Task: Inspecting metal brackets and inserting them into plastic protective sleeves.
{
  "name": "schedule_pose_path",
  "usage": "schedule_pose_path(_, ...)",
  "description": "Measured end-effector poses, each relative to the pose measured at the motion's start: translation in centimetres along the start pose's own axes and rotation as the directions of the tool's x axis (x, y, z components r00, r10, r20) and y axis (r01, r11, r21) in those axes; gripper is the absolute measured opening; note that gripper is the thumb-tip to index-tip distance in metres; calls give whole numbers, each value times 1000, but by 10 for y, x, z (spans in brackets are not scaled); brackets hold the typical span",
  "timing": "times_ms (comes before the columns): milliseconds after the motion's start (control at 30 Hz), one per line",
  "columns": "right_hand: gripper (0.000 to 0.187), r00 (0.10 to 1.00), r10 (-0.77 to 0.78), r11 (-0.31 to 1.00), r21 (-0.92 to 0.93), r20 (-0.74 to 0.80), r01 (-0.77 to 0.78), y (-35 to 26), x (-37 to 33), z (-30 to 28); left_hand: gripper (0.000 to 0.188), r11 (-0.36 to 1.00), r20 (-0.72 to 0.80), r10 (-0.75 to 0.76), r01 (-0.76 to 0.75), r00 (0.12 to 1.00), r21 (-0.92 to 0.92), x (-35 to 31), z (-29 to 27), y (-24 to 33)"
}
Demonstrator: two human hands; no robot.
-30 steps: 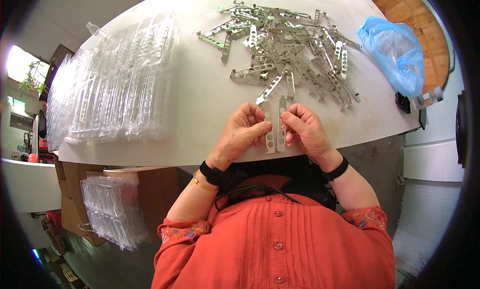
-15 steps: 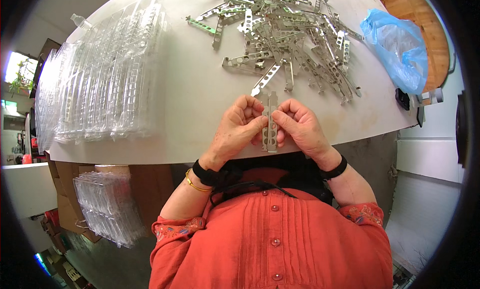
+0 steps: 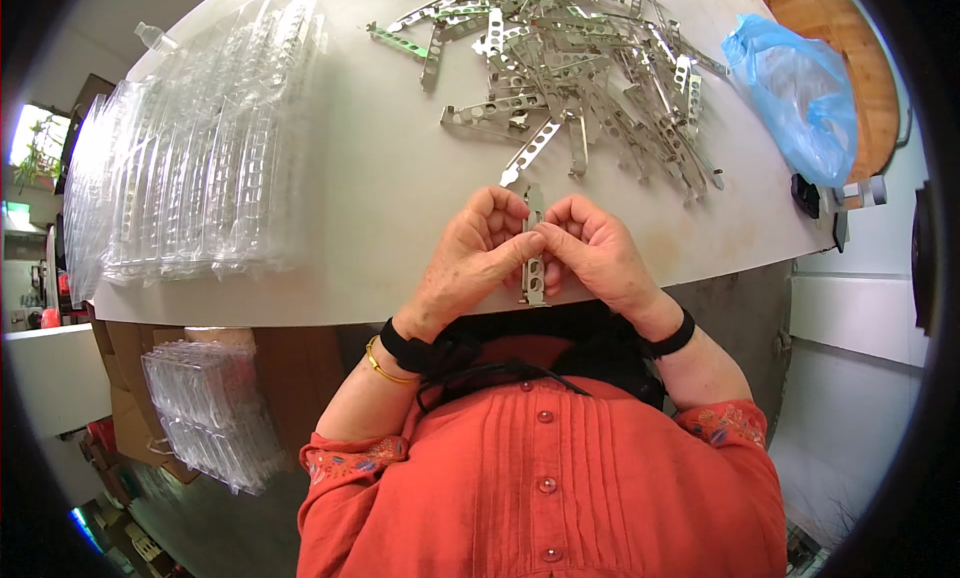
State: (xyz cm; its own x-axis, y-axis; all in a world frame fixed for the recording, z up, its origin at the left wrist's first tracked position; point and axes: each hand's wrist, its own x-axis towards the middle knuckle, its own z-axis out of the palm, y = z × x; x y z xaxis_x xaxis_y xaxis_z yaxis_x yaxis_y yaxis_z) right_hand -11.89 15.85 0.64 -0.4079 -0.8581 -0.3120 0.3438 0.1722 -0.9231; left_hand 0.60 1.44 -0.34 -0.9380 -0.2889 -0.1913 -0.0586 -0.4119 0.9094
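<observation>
Close to the table's front edge, my left hand [image 3: 472, 255] and my right hand [image 3: 603, 256] meet over perforated metal slot brackets [image 3: 533, 276]. Both hands are closed, with thumbs and fingers pinching the strips from either side. The brackets stand lengthwise, pointing away from me, and look narrow from here; the fingers cover their middle, so I cannot tell how many there are. Just beyond the fingertips lies a loose bracket [image 3: 531, 152], slanting toward the large heap of similar metal brackets [image 3: 590, 78].
Stacked clear plastic trays [image 3: 210, 158] fill the left side of the white table [image 3: 380, 198]. More clear trays [image 3: 215, 408] sit lower left, by a brown carton [image 3: 300, 378]. On the right lies a blue plastic bag [image 3: 795, 98], with a small black object [image 3: 804, 195] near it.
Half a second ago two brackets showed side by side between my hands; now they appear as one narrow strip. My thumbs have come closer together. The heap is unchanged.
</observation>
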Motion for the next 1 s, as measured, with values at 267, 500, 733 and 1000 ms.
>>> schedule_pose_path(267, 19, 1000, 27, 999, 26, 7, -27, -1, 1, -3, 28, 999, 15, 35, -35, 999, -3, -1, -2, -2)
schedule_pose_path(500, 22, 1000, 7, 999, 33, 6, -8, -7, -1, -3, 25, 999, 88, 32, -31, 996, -9, -5, -2, -3)
schedule_pose_path(733, 18, 999, -27, 991, 133, 29, 23, 0, 0, -11, 24, 999, 121, -44, 46, 992, -6, -6, -2, -1)
schedule_pose_path(1000, 12, 985, -122, 910, 383, -125, 161, 7, -1, -10, 34, 998, 30, 67, -67, 997, 8, -7, 3, -2)
